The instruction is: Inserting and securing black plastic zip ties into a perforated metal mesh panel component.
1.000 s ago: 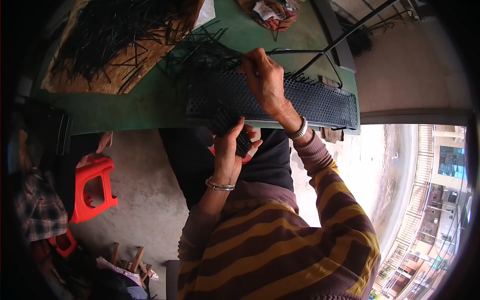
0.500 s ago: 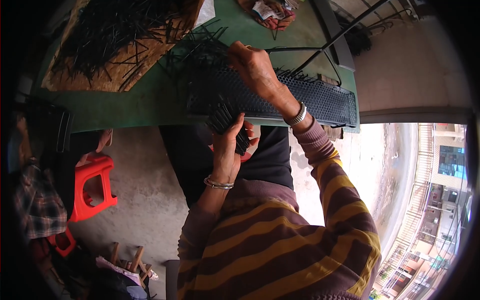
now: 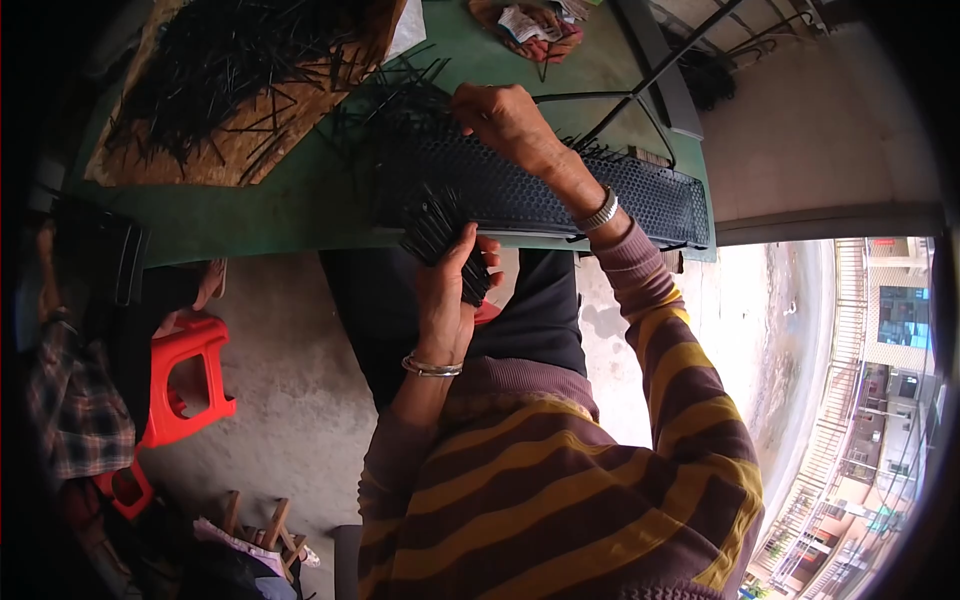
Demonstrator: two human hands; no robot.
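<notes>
A bundle of thin black sticks (image 3: 433, 228) is gripped in my left hand (image 3: 448, 285), tilted at the table's near edge. Its fingers and thumb wrap around the lower part of the bundle. Behind it lies a long dark panel full of small round holes (image 3: 630, 190). My right hand (image 3: 508, 122) hovers over the far side of that panel, fingers curled in a pinch. Whatever those fingertips hold is too small or hidden to make out. Short black ends stick up along the panel's far edge, to the right of my right hand.
On the green table (image 3: 250, 222), a brown board (image 3: 235, 160) carries a big heap of black sticks (image 3: 240, 75). Loose sticks lie beyond the panel. A bent black metal bar (image 3: 650, 85) rises at the right. Cloths (image 3: 535, 28) sit farther back. Red stool (image 3: 205, 350) at left.
My right hand has shifted slightly left and stays pinched over the panel. My left hand and the bundle have moved a little to the left, with the bundle's upper ends fanning out more.
</notes>
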